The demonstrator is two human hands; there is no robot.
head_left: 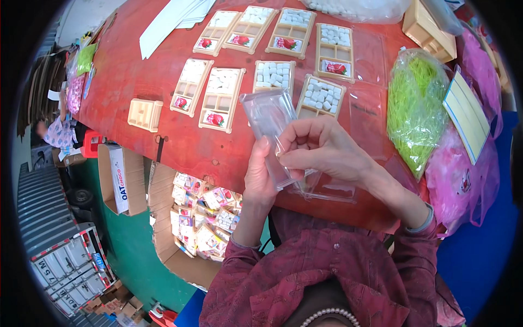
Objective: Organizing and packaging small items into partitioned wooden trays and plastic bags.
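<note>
Left hand [260, 170] is gripping a clear plastic case [267, 111] fairly firmly, thumb pressing on the near part, other fingers mostly hiding behind it. Right hand [327, 150] is making a nearly closed pinch at the case's right side, seemingly on its edge; exactly what is sitting between the tips, can't tell. Case is tilting up between both hands, over the near part of the red table [190, 144].

Risks: thin plastic is probably flexing easily, so a hard pull by the right pinch could be creasing or splitting an edge. Left thumb is pressing on one side, so uneven force could be twisting the case out of the grip. Smooth walls are offering little friction; a slip could be dropping it.

Just beyond the right knuckles, a cream tray [309, 113] is holding loose white pieces [322, 97]; a sudden release could be knocking it and scattering them. More clear plastic shells [329, 191] are lying just below the right hand; a dipping wrist could be catching and sliding them. An open carton [163, 240] is standing below and left of the grip, so a dropped case could be landing there.
</note>
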